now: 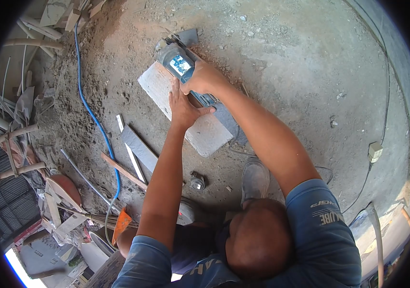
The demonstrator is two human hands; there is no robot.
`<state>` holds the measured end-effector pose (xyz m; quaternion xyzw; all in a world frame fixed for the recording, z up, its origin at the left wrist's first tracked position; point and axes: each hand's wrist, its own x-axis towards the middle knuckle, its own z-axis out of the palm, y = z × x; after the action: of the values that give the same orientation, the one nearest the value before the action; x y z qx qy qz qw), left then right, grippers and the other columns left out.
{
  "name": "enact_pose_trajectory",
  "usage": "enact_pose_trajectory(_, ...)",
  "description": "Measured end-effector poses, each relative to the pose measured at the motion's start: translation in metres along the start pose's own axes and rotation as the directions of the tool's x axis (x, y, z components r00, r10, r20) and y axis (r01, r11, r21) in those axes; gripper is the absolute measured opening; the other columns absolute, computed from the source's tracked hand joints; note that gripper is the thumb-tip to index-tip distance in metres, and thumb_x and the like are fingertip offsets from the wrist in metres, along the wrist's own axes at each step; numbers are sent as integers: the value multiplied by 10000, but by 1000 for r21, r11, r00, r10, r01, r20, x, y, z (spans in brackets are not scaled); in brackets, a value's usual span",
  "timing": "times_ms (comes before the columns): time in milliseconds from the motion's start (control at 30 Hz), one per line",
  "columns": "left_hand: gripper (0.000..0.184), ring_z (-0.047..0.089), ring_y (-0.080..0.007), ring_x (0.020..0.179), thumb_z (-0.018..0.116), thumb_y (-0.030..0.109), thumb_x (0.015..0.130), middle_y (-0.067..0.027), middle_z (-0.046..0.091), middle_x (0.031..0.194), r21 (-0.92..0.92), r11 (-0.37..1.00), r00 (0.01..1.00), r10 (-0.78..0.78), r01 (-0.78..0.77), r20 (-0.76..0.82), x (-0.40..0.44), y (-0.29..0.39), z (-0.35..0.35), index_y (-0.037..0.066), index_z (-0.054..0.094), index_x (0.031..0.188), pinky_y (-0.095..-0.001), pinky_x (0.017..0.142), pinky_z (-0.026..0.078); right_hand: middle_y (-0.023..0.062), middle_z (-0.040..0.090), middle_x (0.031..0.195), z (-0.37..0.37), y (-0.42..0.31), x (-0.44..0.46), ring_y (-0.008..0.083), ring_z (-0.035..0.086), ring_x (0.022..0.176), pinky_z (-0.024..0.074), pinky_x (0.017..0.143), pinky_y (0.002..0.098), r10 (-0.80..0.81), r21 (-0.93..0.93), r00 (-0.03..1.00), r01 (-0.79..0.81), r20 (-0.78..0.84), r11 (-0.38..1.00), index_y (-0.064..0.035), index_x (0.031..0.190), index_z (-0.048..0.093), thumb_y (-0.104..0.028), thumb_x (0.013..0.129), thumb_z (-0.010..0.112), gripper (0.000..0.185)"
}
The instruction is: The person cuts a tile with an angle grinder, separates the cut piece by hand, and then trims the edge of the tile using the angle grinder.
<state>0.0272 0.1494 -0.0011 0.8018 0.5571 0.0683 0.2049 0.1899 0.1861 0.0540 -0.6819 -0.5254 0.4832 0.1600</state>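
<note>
My right hand [204, 79] is wrapped around a teal handheld power cutter [178, 61], whose shiny flat motor end faces up. The cutter sits over a dark grey tile [225, 119] on a pale, dusty block [209, 134]. Close beside the cutter, my left hand [182, 106] lies with fingers stretched forward and thumb out to the right, pressing on the tile and block. Part of the tile shows beyond the tool at the top. The cutter's blade is hidden from this angle.
A small tape measure [197, 181] lies near my shoe [255, 178]. Left of the block are a grey tile strip [138, 148] and a wooden stick [123, 171]. A blue hose [92, 105] crosses the dirt. At right, a cable runs through a socket box [375, 151].
</note>
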Motion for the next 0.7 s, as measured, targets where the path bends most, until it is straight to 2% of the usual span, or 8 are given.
enact_pose_trajectory(500, 1413, 97, -324, 1527, 918, 594, 452, -208, 136, 1630, 43, 999, 999, -24, 22, 35, 0, 5, -4, 54, 206, 1548, -546, 1207, 126, 284, 644, 1204, -1, 3, -8, 379, 663, 1093, 541, 918, 410, 4, 7, 999, -4, -34, 1000, 81, 1226, 580, -331, 582, 800, 796)
enact_pose_trajectory(700, 1441, 88, -322, 1529, 919, 589, 457, -204, 128, 1633, 62, 998, 999, -12, 9, 46, 1, 0, -1, 42, 167, 1557, -541, 1209, 121, 285, 634, 1221, -2, 3, -11, 378, 656, 1110, 537, 928, 408, -4, 1, 1000, 4, -29, 1000, 79, 1249, 565, -340, 590, 800, 815)
